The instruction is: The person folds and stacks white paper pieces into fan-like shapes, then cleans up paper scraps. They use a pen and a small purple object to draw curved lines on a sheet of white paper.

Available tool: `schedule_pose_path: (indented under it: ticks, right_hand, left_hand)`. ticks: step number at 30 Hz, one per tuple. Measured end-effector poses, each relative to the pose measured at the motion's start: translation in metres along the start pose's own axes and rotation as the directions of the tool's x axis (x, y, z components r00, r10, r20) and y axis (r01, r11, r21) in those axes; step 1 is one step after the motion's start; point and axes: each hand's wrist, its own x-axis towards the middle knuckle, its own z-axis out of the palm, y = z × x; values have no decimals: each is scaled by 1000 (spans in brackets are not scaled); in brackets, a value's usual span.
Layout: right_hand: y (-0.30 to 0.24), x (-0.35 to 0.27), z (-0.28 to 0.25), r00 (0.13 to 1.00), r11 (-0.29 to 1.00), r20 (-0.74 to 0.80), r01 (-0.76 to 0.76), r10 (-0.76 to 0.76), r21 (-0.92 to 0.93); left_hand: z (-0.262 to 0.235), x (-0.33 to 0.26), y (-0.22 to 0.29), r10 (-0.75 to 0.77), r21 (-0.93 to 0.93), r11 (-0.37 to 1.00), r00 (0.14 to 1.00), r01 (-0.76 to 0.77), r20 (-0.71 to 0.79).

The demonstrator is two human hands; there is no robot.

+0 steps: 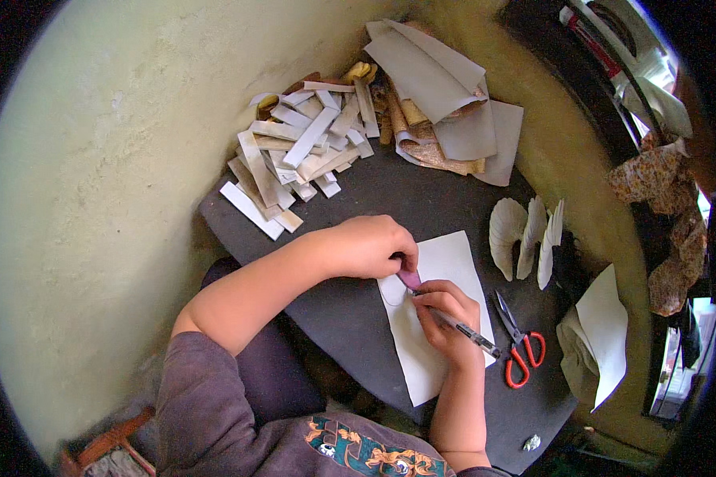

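A dark surface [358,318] carries a white sheet [445,270] under both hands, its long axis running away from the person. The left hand [370,246] pinches a small pink template [410,279] flat on it; the right hand [445,318] grips a pen [469,334], tip toward the template. Red-handled scissors [519,346] lie just right.

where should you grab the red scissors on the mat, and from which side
Grip the scissors by the red loop handles, coming from the near, lower edge of the dark mat. The handles point toward the person, the blades point away, closed, and the right hand is just beside them.
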Motion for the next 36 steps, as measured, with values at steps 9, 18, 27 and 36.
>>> schedule_pose_path:
  ticks: [9,18,27,36]
  right_hand:
    - [-1,0,9,998,994,-54,38,-44,-103]
    - [0,1,7,997,994,-24,65,-67,-92]
    - [1,0,7,990,979,-14,140,-144,-146]
    - [2,4,10,983,953,-2,180,-186,-244]
  left_hand:
    - [5,0,9,-112,-12,994,988,111,-106]
    - [-12,18,7,-169,-61,983,984,173,61]
    - [-14,26,-7,-125,-52,990,982,134,145]
    - [-13,27,-8,-119,-76,988,982,131,145]
